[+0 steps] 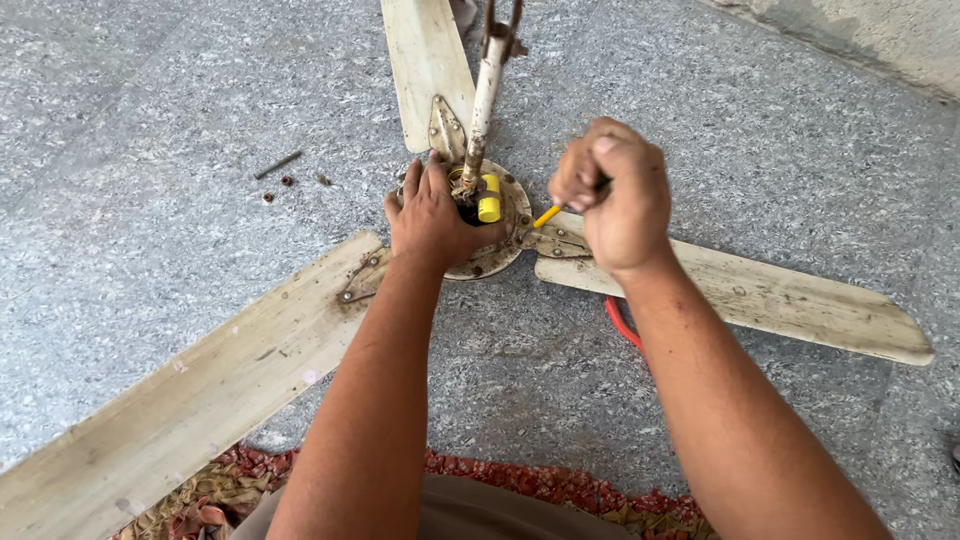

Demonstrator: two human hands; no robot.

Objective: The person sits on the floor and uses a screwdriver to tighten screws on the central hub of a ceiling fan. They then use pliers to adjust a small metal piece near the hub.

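I have only one view, from the camera on the head. It looks steeply down and forward, quite near, over both forearms coming in from the bottom edge. The grey speckled stone floor [150, 120] fills the frame; a wall base crosses the upper right corner.

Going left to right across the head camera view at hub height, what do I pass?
Small rusty screws and a thin dark rod on the grey stone floor → left hand resting on the round fan hub → yellow cylindrical part → yellow-handled tool → right hand → dirty cream fan blade.
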